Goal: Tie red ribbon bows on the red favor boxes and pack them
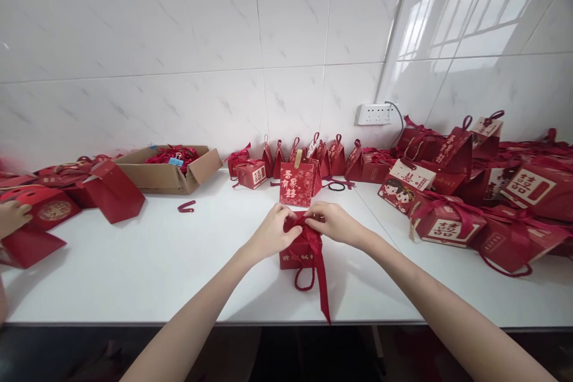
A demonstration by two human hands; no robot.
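Observation:
A small red gift box (pixel 293 258) stands on the white table in front of me, with a twisted cord handle hanging down its near side. My left hand (pixel 273 230) and my right hand (pixel 333 222) meet over its top. Both pinch a dark red ribbon (pixel 321 277) where it crosses there; one long tail drops past the box toward the table's front edge. My fingers partly cover the ribbon's crossing. Just behind stands a red triangular box (pixel 296 184) with white characters and a beige loop on top.
A cardboard box (pixel 154 184) of red ribbons stands at the back left. Red gift boxes (pixel 452 227) are piled at the right, others at the left (pixel 116 194). Another person's hand (pixel 13 218) is at the left edge. A red loop (pixel 186 207) lies on the table (pixel 179 268).

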